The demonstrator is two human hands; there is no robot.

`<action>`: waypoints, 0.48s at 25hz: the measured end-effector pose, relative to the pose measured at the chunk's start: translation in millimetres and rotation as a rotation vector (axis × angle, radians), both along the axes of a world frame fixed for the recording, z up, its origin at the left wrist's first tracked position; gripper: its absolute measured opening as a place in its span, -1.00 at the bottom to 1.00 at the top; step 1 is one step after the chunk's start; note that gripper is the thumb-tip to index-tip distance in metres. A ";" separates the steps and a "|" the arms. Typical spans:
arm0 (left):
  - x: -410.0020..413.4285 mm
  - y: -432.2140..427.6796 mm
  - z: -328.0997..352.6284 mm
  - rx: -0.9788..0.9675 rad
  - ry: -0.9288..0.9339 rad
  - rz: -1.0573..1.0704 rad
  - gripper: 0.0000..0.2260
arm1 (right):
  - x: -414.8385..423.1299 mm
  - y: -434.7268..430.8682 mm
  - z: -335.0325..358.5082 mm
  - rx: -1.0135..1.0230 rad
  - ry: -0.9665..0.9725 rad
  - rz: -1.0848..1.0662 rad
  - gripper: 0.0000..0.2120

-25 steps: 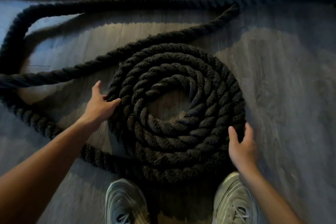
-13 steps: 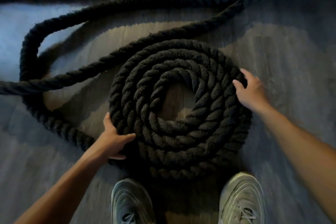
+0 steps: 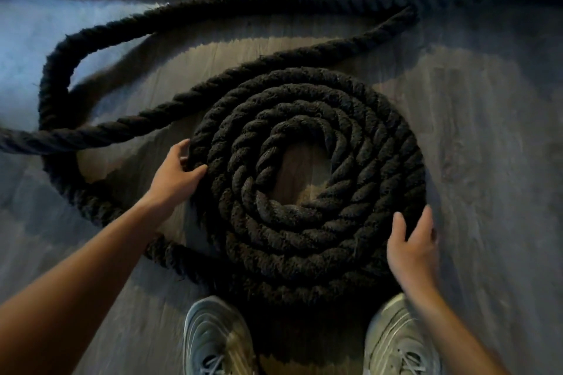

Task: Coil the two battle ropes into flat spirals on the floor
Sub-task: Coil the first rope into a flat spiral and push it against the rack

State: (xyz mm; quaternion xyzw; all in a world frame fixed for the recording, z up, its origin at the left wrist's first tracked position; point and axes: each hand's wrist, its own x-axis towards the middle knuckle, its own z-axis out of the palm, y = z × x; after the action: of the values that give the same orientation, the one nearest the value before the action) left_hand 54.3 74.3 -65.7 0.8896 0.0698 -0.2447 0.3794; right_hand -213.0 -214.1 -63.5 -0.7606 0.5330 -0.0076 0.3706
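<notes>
both open hands, left hand (image 3: 175, 175) and right hand (image 3: 411, 248), have shifted around the thick black rope spiral (image 3: 307, 189), pressing its rim, rotating it.

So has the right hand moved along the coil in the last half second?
Yes. The right hand slid from the coil's far right edge round to its near right edge, toward the right shoe.

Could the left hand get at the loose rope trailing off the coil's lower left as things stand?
Probably yes: the left hand rests on the coil, and bare floor separates it from the loose rope.
</notes>
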 end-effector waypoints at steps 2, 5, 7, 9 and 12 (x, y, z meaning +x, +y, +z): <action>2.8 -3.1 -3.1 0.047 -0.040 -0.047 -0.38 | 2.9 -8.2 -3.5 0.018 0.042 0.037 -0.38; -1.7 1.4 -1.5 0.041 0.027 0.002 -0.34 | 21.9 -34.6 -11.9 -0.013 0.074 0.071 -0.40; -12.8 4.6 5.4 0.069 0.086 0.001 -0.24 | 39.0 -60.2 -19.3 -0.063 0.049 0.094 -0.41; -37.9 5.8 7.7 0.115 0.104 -0.044 -0.17 | 60.1 -87.3 -23.8 -0.074 0.020 0.126 -0.42; -77.0 2.6 7.1 0.129 0.139 -0.053 -0.13 | 91.1 -119.1 -25.3 -0.094 0.035 0.177 -0.43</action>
State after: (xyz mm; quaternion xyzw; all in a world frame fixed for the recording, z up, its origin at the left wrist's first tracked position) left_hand -22.7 76.9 -58.6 0.8945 0.0879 -0.3107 0.3091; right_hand -122.0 -333.3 -88.7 -0.8212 0.4693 0.0134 0.3243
